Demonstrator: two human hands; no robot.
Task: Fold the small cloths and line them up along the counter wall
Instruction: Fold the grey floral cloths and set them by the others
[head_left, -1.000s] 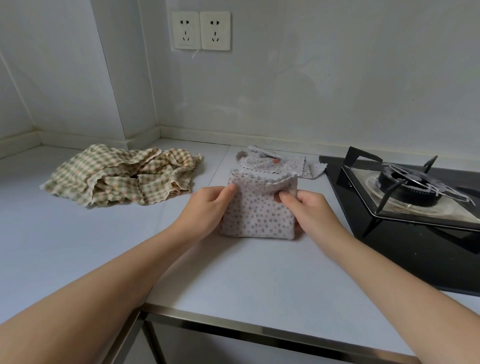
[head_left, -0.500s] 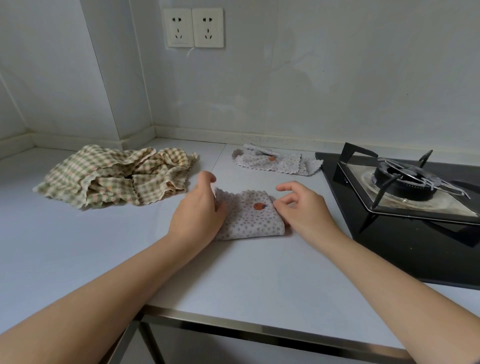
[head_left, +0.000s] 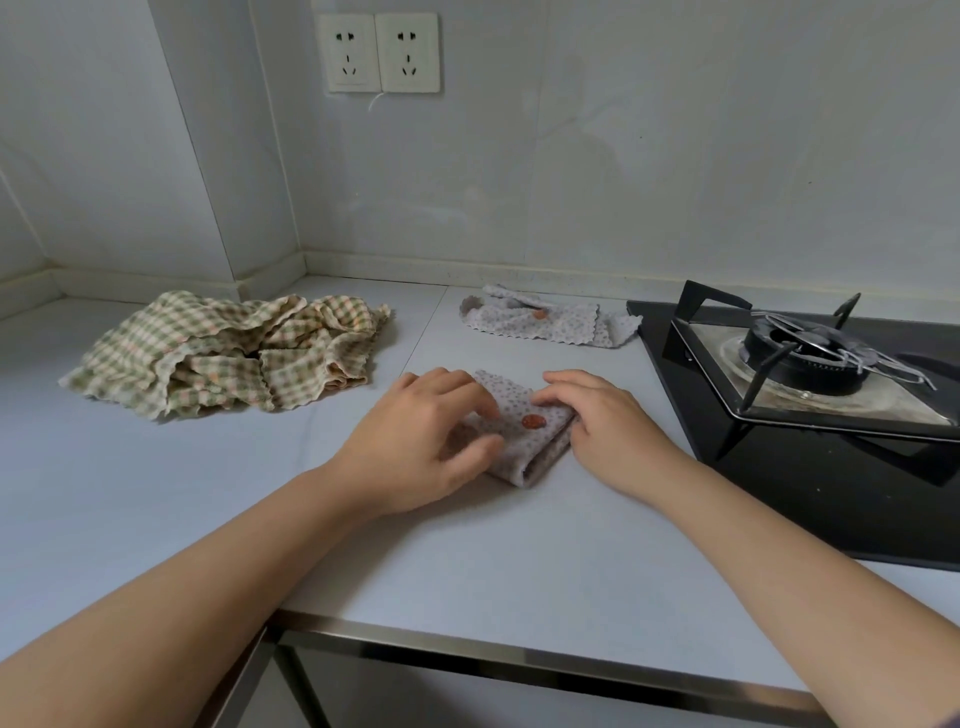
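A small grey dotted cloth (head_left: 524, 431) lies folded into a compact bundle in the middle of the white counter (head_left: 467, 561), an orange button showing on top. My left hand (head_left: 421, 441) grips its left side, thumb under the edge and fingers over the top. My right hand (head_left: 602, 421) presses on its right edge with the fingers curled down. A second grey dotted cloth (head_left: 550, 322) lies folded in a long strip near the back wall. A heap of green and beige checked cloths (head_left: 234, 353) lies crumpled at the left.
A black gas hob (head_left: 810, 410) with a burner and pan support fills the right of the counter. Two wall sockets (head_left: 379, 52) sit above. The counter's metal front edge (head_left: 519, 654) runs below my forearms.
The dotted cloth, held up as a square a second ago, was folded down flat, then turned and narrowed. My left hand has closed over its left side.
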